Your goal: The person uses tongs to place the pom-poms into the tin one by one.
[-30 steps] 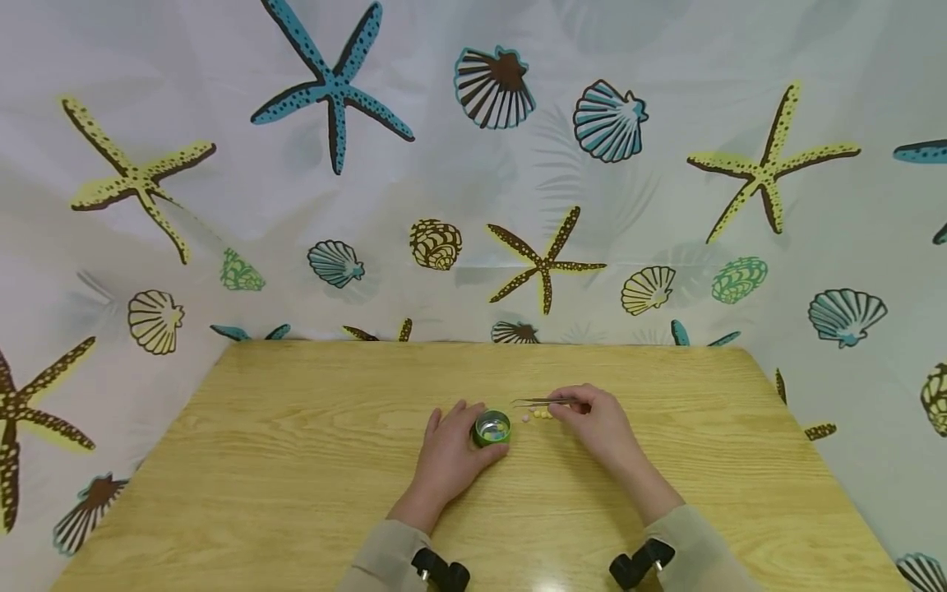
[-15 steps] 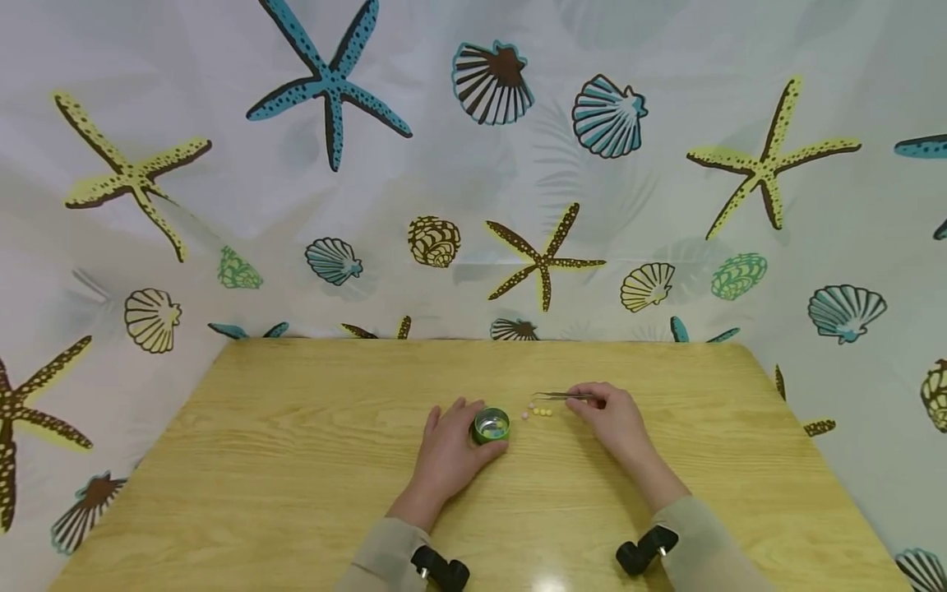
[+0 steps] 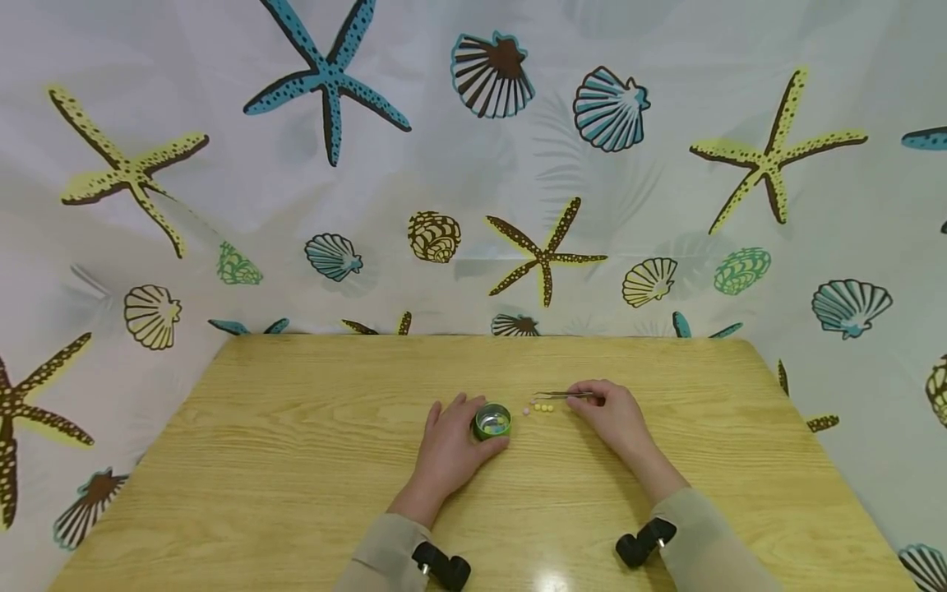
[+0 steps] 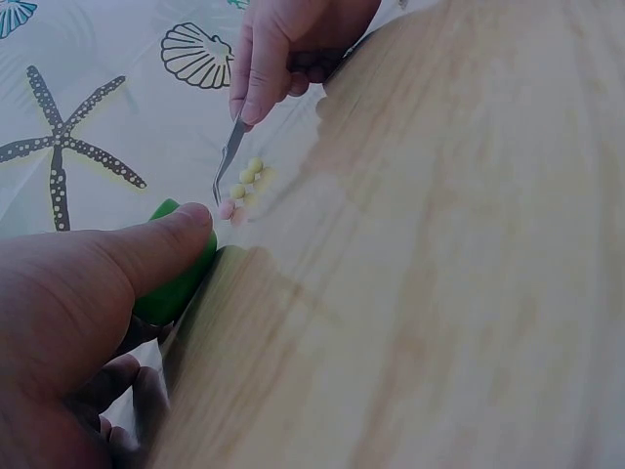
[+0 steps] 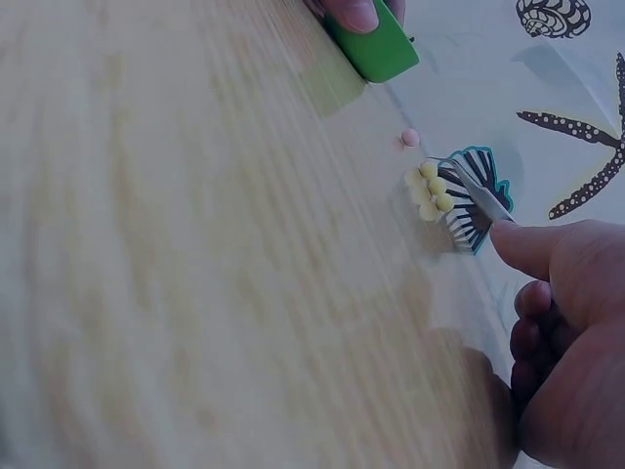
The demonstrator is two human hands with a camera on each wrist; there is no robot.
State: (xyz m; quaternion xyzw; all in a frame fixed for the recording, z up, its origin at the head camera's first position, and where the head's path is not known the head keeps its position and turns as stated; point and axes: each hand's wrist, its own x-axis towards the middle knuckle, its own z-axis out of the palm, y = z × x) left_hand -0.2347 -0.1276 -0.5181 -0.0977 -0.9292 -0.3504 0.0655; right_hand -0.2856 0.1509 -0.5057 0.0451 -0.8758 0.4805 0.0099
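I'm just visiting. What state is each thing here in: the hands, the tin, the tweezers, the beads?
Left hand: curled round the tin
Green tin: upright, open-topped, coloured bits inside
Right hand: pinching the tweezers
Tweezers: held, tips near the beads; tips' closure too small to tell
Yellow beads: three, loose, in a row
Pink bead: loose, nearer the tin

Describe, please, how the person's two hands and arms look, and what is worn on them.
The left hand and right hand are bare, without gloves. The left sleeve and right sleeve are pale beige. A black left mount and a similar right mount sit on them, each with a rounded end.
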